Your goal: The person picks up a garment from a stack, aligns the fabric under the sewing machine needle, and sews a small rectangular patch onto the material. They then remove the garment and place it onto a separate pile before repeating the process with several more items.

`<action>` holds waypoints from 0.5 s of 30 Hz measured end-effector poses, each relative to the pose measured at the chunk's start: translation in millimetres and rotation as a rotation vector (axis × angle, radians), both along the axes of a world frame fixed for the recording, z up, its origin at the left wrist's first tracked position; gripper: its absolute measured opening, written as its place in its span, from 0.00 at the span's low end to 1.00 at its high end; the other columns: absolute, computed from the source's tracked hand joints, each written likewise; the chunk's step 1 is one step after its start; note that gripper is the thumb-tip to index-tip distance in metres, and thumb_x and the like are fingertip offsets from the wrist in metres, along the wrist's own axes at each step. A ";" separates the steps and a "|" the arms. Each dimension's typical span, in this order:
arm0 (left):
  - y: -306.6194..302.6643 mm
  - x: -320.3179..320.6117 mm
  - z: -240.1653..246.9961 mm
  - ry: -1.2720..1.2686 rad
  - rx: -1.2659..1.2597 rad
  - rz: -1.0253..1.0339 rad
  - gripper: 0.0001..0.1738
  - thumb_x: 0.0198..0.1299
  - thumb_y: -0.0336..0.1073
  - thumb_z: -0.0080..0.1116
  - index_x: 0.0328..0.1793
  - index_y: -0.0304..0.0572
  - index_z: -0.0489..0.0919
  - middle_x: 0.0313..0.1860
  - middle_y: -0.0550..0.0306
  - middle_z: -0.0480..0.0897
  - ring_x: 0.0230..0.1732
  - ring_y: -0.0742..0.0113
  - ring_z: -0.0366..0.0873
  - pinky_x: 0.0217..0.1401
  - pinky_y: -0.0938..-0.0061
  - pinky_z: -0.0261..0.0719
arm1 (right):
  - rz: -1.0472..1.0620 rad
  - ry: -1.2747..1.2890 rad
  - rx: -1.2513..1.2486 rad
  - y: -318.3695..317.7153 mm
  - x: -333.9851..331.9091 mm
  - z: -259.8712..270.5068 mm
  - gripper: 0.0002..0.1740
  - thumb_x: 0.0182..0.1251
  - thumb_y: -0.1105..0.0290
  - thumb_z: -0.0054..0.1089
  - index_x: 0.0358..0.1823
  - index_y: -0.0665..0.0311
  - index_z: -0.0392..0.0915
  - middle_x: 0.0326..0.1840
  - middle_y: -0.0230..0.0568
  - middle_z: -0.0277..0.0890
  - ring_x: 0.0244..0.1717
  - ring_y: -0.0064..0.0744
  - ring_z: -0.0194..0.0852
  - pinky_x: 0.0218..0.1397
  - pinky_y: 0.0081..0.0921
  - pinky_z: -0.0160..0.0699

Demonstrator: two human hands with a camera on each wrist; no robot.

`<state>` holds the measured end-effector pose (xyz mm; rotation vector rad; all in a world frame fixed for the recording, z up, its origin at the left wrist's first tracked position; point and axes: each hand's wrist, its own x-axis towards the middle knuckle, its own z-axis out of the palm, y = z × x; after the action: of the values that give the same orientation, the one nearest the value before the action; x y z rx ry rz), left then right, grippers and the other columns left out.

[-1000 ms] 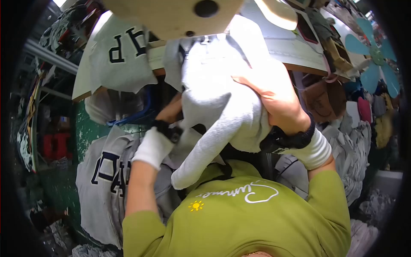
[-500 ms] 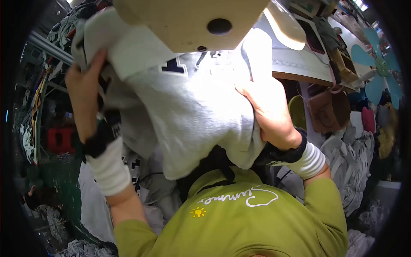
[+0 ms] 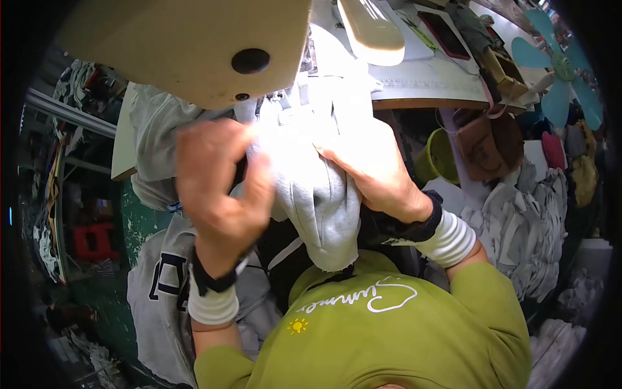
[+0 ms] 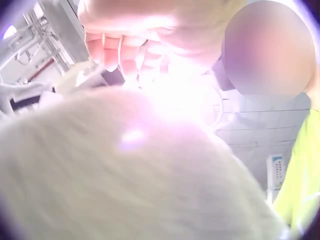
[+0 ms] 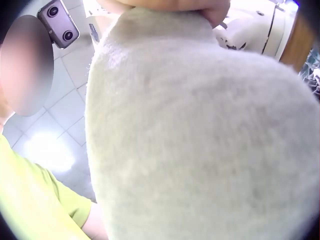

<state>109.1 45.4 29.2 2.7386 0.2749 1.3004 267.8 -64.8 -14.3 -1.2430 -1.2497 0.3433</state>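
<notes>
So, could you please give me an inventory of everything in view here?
Bulky machine head: one, cream, upper middle
Soft fabric garment: one, grey, beneath the machine
Wood-edged worktable: one, white, behind the garment
Flat phone: one, dark, red-edged, on the worktable
Bladed fan: one, teal, upper right
Round bin: one, yellow-green, below the table edge
Soft bag: one, brown, beside the bin
Crumpled cloth pile: uncountable, pale grey, right
Lettered cloth: at least one, grey, lower left
Twin-lens camera: one, purplish-grey, right wrist view
Remaining clutter: too unclear to count
Shirt: one, olive green, bottom
Left hand: one, bare, blurred, near the garment
Right hand: one, bare, gripping the garment
</notes>
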 end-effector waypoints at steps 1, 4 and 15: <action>-17.6 1.6 -3.7 0.037 -0.100 -0.074 0.13 0.44 0.28 0.63 0.39 0.35 0.78 0.40 0.50 0.76 0.41 0.53 0.72 0.47 0.64 0.70 | 0.109 0.307 -0.042 0.1 0.3 -1.1 0.08 0.54 0.74 0.59 0.34 0.71 0.78 0.29 0.44 0.78 0.30 0.33 0.76 0.38 0.25 0.75; -35.3 7.3 -12.0 0.141 -0.037 0.013 0.20 0.35 0.35 0.71 0.37 0.37 0.79 0.40 0.50 0.73 0.44 0.52 0.69 0.47 0.62 0.69 | 0.180 0.585 -0.035 4.6 12.4 2.9 0.07 0.55 0.76 0.60 0.33 0.74 0.77 0.28 0.39 0.78 0.27 0.22 0.74 0.33 0.20 0.75; -40.7 6.5 -14.3 0.148 0.000 0.120 0.21 0.37 0.37 0.71 0.38 0.36 0.78 0.43 0.49 0.72 0.45 0.51 0.69 0.47 0.61 0.68 | 0.104 0.261 0.018 47.2 33.6 -1.2 0.09 0.60 0.75 0.56 0.41 0.72 0.76 0.32 0.33 0.76 0.30 0.15 0.70 0.36 0.16 0.74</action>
<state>115.6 4.7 14.9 2.8627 0.4584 1.1235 301.4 -17.6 -15.5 -1.0820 -1.0916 0.5505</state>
